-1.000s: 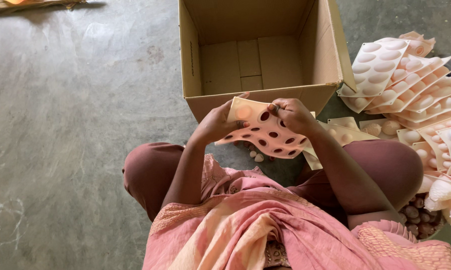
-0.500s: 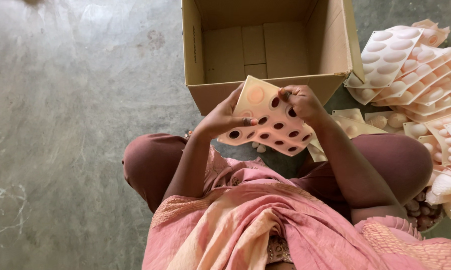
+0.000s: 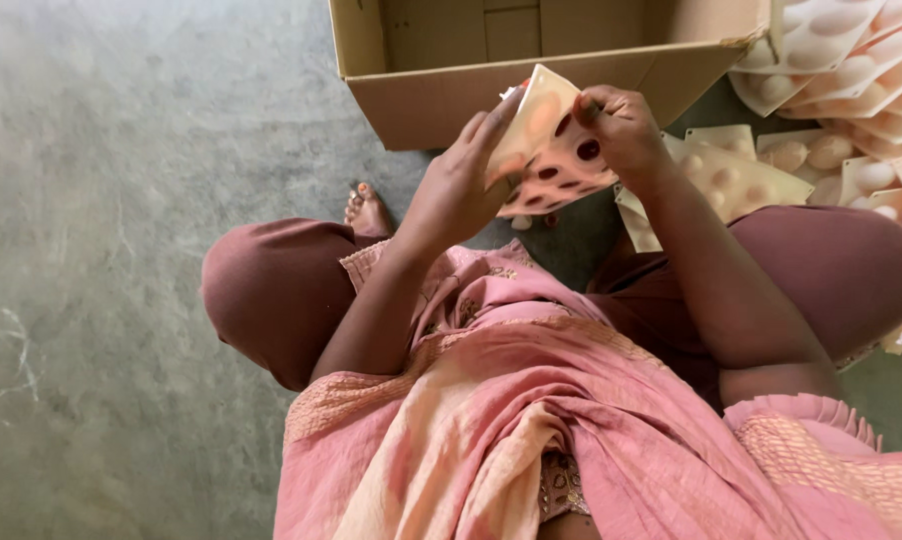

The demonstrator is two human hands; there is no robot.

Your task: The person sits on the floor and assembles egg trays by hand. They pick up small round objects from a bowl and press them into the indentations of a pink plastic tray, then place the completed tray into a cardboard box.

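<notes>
While raised, 2 hands grip perforated sheet.

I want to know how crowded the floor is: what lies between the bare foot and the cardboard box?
In the head view, only bare grey floor shows between the foot and the cardboard box.

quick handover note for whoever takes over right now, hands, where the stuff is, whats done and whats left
Left hand: grips the left side of a pale sheet with oval holes, held tilted above the lap.
Right hand: pinches the sheet's upper right edge.
Open cardboard box: on the floor just ahead; no sheets visible inside.
Stack of moulded sheets: on the floor at right, with more by the right knee.
Left: the held sheet and the pile.
</notes>
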